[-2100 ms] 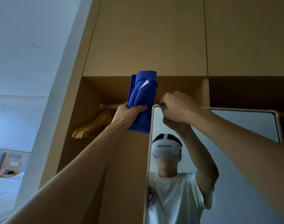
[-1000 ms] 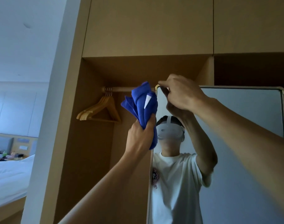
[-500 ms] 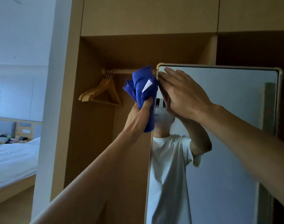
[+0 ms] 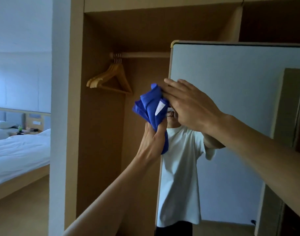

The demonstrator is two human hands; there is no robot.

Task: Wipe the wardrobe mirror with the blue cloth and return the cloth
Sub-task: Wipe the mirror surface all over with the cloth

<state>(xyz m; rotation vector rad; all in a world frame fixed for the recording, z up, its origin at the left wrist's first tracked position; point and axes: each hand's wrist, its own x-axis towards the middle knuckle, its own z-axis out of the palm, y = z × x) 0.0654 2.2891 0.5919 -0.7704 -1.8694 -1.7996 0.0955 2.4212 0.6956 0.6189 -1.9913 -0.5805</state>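
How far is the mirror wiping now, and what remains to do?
Done: the blue cloth is up at the left edge of the mirror. In hand: the left hand grips it bunched while the right hand touches its top with straight fingers. Left: wiping the glass, it seems, then returning the cloth.

White bed (image 4: 18, 150) — wooden hangers (image 4: 110, 80).

Bunched blue cloth (image 4: 148, 106) with white tag, at left edge of upright gold-framed wardrobe mirror (image 4: 231, 74).
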